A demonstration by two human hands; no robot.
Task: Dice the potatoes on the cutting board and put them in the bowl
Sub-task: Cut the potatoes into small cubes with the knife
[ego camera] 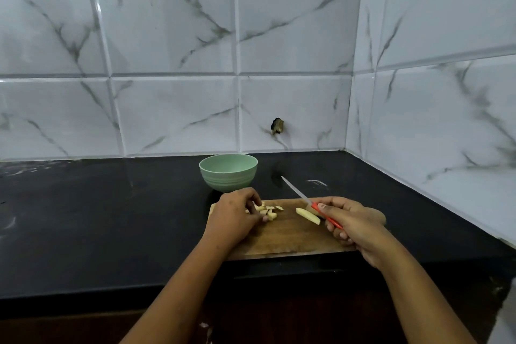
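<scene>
Dicing partly done: small pile of dice, one stick uncut, nothing seen in the bowl.

Diced potato pieces [268, 211] lie in a loose pile on the left-centre of the wooden cutting board [282, 240]. One long potato stick [308, 215] lies whole to their right, apart from the pile. Left hand [234, 218] is over the pile with its fingers [255, 200] curled round some pieces, likely gathering them. Right hand [353, 222] grips the red-handled knife [296, 191], blade lifted off the board and pointing up-left, above the stick. Green bowl [229, 180] stands on the black desk [111, 218] just behind the board; the visible inner wall shows no potato, the bottom is hidden. Left to do, by my read: dice the stick and move everything into the bowl. Marble-look tiled wall [173, 109] behind.
</scene>
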